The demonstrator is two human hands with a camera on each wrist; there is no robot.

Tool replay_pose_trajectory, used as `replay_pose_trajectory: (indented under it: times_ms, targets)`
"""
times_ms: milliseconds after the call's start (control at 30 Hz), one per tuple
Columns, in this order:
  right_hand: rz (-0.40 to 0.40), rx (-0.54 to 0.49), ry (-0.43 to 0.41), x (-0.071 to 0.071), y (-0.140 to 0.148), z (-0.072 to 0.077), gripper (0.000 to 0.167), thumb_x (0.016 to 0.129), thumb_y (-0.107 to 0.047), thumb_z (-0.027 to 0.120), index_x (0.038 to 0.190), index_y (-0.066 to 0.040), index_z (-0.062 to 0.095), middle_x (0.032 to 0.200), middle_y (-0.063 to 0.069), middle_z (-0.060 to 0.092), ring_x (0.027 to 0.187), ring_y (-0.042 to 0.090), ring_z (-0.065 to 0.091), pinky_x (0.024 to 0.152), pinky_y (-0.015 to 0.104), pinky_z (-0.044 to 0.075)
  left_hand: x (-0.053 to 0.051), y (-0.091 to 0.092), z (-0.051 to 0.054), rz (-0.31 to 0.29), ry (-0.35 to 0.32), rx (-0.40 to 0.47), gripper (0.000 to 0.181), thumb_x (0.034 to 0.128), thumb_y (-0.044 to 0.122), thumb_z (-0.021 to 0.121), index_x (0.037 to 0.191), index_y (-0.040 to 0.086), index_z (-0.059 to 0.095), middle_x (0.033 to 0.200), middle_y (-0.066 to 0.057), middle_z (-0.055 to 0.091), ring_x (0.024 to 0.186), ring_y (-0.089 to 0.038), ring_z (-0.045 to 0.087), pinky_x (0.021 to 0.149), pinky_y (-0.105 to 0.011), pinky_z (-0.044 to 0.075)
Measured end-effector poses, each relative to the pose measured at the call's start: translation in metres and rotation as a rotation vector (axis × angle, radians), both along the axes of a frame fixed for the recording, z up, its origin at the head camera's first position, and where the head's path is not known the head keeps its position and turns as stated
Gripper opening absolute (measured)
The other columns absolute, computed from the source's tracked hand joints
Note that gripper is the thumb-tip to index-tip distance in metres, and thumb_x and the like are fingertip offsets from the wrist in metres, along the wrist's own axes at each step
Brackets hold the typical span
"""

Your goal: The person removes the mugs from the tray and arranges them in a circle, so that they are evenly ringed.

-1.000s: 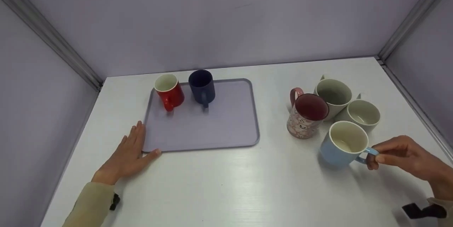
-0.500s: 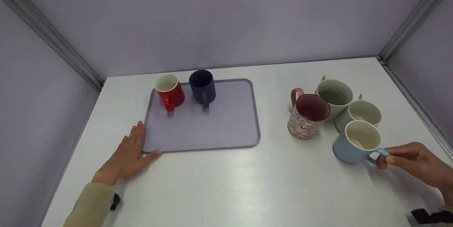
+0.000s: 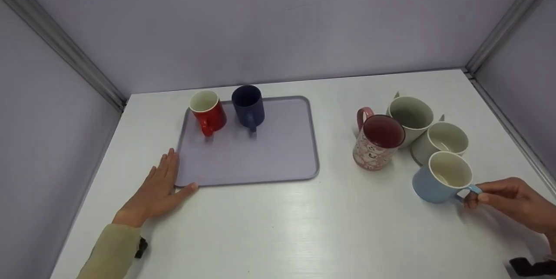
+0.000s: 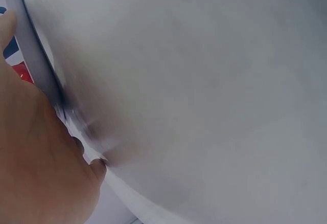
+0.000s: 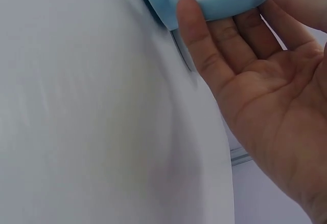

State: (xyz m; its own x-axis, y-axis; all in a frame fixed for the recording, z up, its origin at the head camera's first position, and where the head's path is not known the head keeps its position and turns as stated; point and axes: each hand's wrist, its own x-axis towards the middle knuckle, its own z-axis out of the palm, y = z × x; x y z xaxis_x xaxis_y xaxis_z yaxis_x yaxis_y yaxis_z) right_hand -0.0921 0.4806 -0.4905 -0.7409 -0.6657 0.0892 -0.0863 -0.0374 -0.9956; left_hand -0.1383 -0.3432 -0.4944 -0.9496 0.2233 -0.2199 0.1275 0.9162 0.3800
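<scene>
At the right of the head view, my right hand (image 3: 514, 200) grips the handle of a light blue mug (image 3: 436, 183), which stands upright in front of a pale mug (image 3: 447, 140). In the right wrist view, the thumb and fingers hold the blue handle (image 5: 230, 4). My left hand (image 3: 154, 192) lies flat with straight fingers on the table against the near left corner of a grey-lilac tray (image 3: 260, 161). On that tray, a red mug (image 3: 213, 116) and a dark blue mug (image 3: 249, 107) stand at the back left, handles toward me.
A pink patterned mug (image 3: 373, 151) with a dark red inside stands left of the blue one. Behind it is another pale mug (image 3: 408, 116). The white table (image 3: 269, 227) is bounded by a back wall (image 3: 278, 31) and side panels.
My right hand has moved the light blue mug to the right, closer to the front of the pale mug. The left hand and the tray have stayed put.
</scene>
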Motion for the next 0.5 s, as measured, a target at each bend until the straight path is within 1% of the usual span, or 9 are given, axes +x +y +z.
replay_pose_trajectory:
  times_ms: [100, 200, 233, 300, 433, 500]
  targets:
    - [-0.016, 0.003, -0.006, 0.0, 0.004, -0.001, 0.039, 0.103, 0.027, 0.029, 0.131, 0.026, 0.057, 0.118, 0.019, 0.078, 0.113, 0.019, 0.075, 0.101, 0.026, 0.058, 0.0, 0.0, 0.0, 0.001, -0.002, -0.003, 0.113, 0.1016, 0.073, 0.05, 0.17, 0.0, -0.003, 0.18, -0.019, -0.006, 0.166, -0.043, -0.005, 0.132, -0.067, 0.003]
    - [-0.045, 0.026, 0.016, 0.001, 0.007, -0.001, 0.04, 0.102, 0.027, 0.031, 0.132, 0.025, 0.057, 0.12, 0.02, 0.078, 0.116, 0.019, 0.075, 0.103, 0.023, 0.057, -0.001, 0.001, 0.0, 0.004, -0.004, -0.005, 0.114, 0.1013, 0.074, 0.05, 0.17, 0.001, -0.005, 0.18, -0.019, -0.006, 0.166, -0.043, -0.006, 0.132, -0.067, 0.003]
    - [-0.066, 0.049, 0.027, 0.002, 0.008, -0.001, 0.039, 0.102, 0.027, 0.033, 0.132, 0.024, 0.058, 0.12, 0.02, 0.078, 0.117, 0.018, 0.075, 0.103, 0.021, 0.056, -0.001, 0.001, 0.0, 0.005, -0.004, -0.006, 0.114, 0.1012, 0.074, 0.05, 0.17, 0.001, -0.005, 0.18, -0.019, -0.006, 0.166, -0.042, -0.006, 0.132, -0.067, 0.003]
    - [-0.12, 0.112, 0.057, 0.004, 0.01, 0.002, 0.038, 0.103, 0.025, 0.036, 0.133, 0.023, 0.059, 0.12, 0.018, 0.079, 0.115, 0.017, 0.075, 0.101, 0.019, 0.055, -0.001, 0.001, 0.001, 0.006, -0.006, -0.004, 0.115, 0.1012, 0.074, 0.05, 0.17, 0.001, -0.005, 0.18, -0.02, -0.006, 0.166, -0.043, -0.006, 0.132, -0.067, 0.003]
    - [-0.262, 0.298, 0.121, 0.008, 0.01, 0.009, 0.033, 0.103, 0.021, 0.045, 0.131, 0.02, 0.061, 0.118, 0.01, 0.081, 0.113, 0.011, 0.076, 0.097, 0.015, 0.055, -0.001, 0.001, 0.001, 0.009, -0.015, -0.006, 0.115, 0.1008, 0.075, 0.05, 0.17, 0.002, -0.005, 0.18, -0.019, -0.007, 0.166, -0.043, -0.006, 0.132, -0.067, 0.002]
    - [-0.327, 0.359, 0.148, 0.009, 0.009, 0.012, 0.031, 0.101, 0.021, 0.051, 0.129, 0.02, 0.063, 0.118, 0.007, 0.082, 0.112, 0.008, 0.076, 0.095, 0.015, 0.056, -0.001, 0.001, 0.001, 0.009, -0.016, -0.005, 0.115, 0.1007, 0.075, 0.05, 0.17, 0.002, -0.005, 0.18, -0.019, -0.007, 0.166, -0.043, -0.006, 0.132, -0.067, 0.002]
